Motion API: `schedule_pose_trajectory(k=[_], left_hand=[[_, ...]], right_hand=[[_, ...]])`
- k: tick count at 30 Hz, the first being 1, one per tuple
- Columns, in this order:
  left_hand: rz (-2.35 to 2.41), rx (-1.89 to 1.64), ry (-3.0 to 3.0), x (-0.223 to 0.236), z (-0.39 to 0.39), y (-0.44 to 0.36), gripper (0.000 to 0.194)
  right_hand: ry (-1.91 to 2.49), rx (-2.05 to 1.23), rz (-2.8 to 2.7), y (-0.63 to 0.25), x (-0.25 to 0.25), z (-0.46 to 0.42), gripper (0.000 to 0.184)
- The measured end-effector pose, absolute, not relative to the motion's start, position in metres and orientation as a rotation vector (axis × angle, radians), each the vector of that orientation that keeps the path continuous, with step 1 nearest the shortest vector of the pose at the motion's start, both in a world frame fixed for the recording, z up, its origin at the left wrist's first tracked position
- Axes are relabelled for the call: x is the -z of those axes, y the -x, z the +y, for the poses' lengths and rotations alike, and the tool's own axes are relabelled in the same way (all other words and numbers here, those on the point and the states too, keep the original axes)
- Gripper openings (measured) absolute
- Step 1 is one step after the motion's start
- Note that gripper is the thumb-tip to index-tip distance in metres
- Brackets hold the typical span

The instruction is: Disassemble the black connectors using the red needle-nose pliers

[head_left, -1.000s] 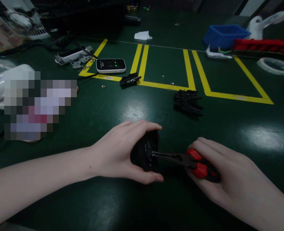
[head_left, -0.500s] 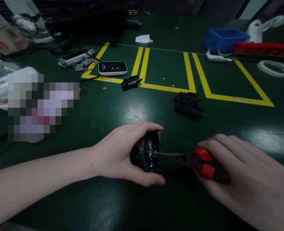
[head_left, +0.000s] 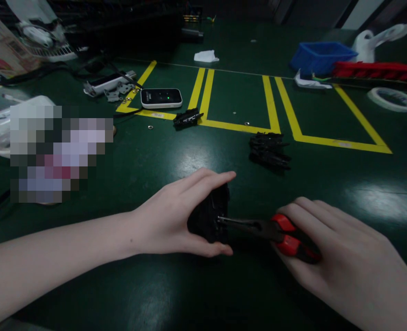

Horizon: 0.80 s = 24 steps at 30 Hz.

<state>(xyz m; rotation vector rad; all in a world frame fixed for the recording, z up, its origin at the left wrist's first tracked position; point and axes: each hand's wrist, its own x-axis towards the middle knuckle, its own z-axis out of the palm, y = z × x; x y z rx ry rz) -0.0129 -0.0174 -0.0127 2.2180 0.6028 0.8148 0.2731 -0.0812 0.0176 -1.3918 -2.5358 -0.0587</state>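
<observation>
The right hand [head_left: 341, 257] is gripping the red-handled pliers [head_left: 275, 232], whose long axis is running roughly sideways, their narrow tips pointing left and reaching the black part [head_left: 212, 214]. The left hand [head_left: 176, 216] is holding that part between thumb and fingers, just above the green table [head_left: 127, 285] or on it; which is unclear. Shadow is obscuring the part's detail, fingers are covering its left side, and the right palm is hiding the handle ends.

Green bench [head_left: 114, 285] marked with yellow tape [head_left: 241, 126]
On it lie black parts [head_left: 268, 149], a blue bin [head_left: 322, 56], a tape roll [head_left: 392, 99] and white paper [head_left: 206, 56].
</observation>
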Motion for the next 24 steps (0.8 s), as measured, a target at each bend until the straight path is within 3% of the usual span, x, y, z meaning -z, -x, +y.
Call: schedule_pose_trajectory(k=[14, 24], left_hand=[[0.646, -0.737, -2.199, 0.0082, -0.0168, 0.0122, 0.085], [0.684, -0.690, -2.065, 0.0075, -0.0153, 0.0120, 0.086]], right_hand=[[1.387, 0.049, -2.582, -0.2780, -0.0182, -0.0807, 0.013], [1.319, 0.388, -2.653, -0.2782, -0.0189, -0.0819, 0.025]])
